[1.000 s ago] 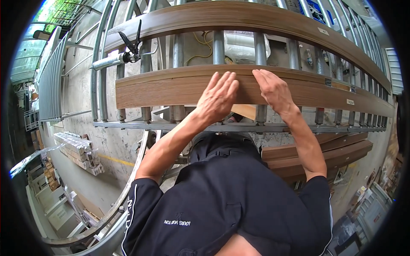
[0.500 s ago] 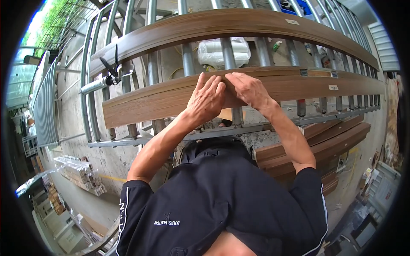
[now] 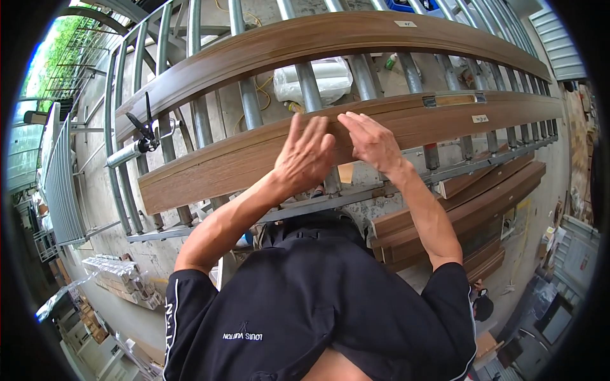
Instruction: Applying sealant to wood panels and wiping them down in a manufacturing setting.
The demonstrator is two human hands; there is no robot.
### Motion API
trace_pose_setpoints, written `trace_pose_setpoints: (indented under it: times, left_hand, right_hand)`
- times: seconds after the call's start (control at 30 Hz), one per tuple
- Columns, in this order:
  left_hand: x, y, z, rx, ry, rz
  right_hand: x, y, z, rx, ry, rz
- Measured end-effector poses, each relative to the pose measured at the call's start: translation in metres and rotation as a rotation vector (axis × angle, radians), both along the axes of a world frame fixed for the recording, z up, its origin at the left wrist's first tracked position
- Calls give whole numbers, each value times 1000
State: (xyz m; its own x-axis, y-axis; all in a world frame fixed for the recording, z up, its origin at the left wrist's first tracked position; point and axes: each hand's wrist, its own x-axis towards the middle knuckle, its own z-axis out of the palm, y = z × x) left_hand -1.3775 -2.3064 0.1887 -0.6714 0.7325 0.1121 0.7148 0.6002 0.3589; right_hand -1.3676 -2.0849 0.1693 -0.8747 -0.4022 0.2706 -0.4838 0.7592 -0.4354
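Observation:
A long brown wood-grain board (image 3: 222, 165) lies crosswise on a rack of metal rollers (image 3: 307, 89). Over its middle, my left hand (image 3: 304, 155) has its fingers stretched out and slightly blurred, with nothing seen in them. My right hand (image 3: 376, 145) is just to its right, fingers extended close together, tips near the board's far edge. I cannot tell whether either hand touches the surface. Toward the board's right end, a cut-out slot (image 3: 454, 99) with metal-looking ends and a small white label (image 3: 481, 119) show. Beyond it lies a second similar board (image 3: 343, 39).
A caulking gun (image 3: 126, 153) rests on the rollers at the left. Plastic-wrapped rolls (image 3: 327, 81) sit below the rack. More brown boards (image 3: 467, 213) are stacked low at the right, and a person (image 3: 484, 307) is partly visible beyond them. Wrapped bundles (image 3: 117, 274) stand at left.
My hands have drawn slightly apart, and the right fingertips have lifted out of their tighter pinch at the board's edge. The view has shifted a little, moving the boards leftward in the picture.

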Motion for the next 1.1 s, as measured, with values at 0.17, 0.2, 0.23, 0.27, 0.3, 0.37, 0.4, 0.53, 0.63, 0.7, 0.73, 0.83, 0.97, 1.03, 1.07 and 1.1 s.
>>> trace_pose_setpoints:
  times: [0.17, 0.2, 0.23, 0.27, 0.3, 0.37, 0.4, 0.53, 0.63, 0.7, 0.73, 0.83, 0.97, 1.03, 1.07, 1.1]
  left_hand:
    - [-6, 46, -18, 78, 54, -64]
    - [-6, 49, -17, 101, 61, -46]
    - [-7, 50, -17, 101, 50, -49]
    - [-8, 50, -18, 141, 42, -49]
    - [-9, 52, -18, 183, 36, -48]
    - [-13, 52, -18, 180, 55, -66]
    - [-9, 50, -18, 173, 75, -75]
    - [-18, 56, -4, 54, 34, -93]
    - [-22, 71, -14, 99, 153, -186]
    - [-25, 81, -17, 145, 98, -184]
    - [-26, 87, -17, 190, 33, -181]
    - [-28, 85, -19, 109, 51, -214]
    - [-36, 83, -20, 185, 89, -247]
    - [-44, 82, 9, 73, -67, -291]
    - [-48, 85, 16, 12, -88, -302]
    - [-47, 85, 5, -20, -36, -252]
  right_hand:
    - [-4, 37, 5, 128, -47, -167]
    - [-4, 38, 5, 128, -58, -171]
    - [-5, 37, 8, 131, -52, -149]
    - [-5, 36, 8, 133, -46, -127]
    - [-3, 37, 3, 136, -54, -131]
    - [1, 37, -9, 127, 54, -170]
    - [1, 38, -5, 131, 44, -173]
    - [-8, 51, 6, 76, -42, -166]
    - [-9, 68, 8, 62, 14, -240]
    - [-2, 72, 5, 80, 18, -262]
    - [1, 76, 2, 99, 11, -284]
    - [2, 71, -5, 101, 71, -293]
    - [3, 69, 5, 191, 106, -222]
    - [-6, 60, 9, 345, 167, -150]
    - [-6, 57, 7, 373, 140, -161]
    - [-11, 51, 5, 388, 130, -141]
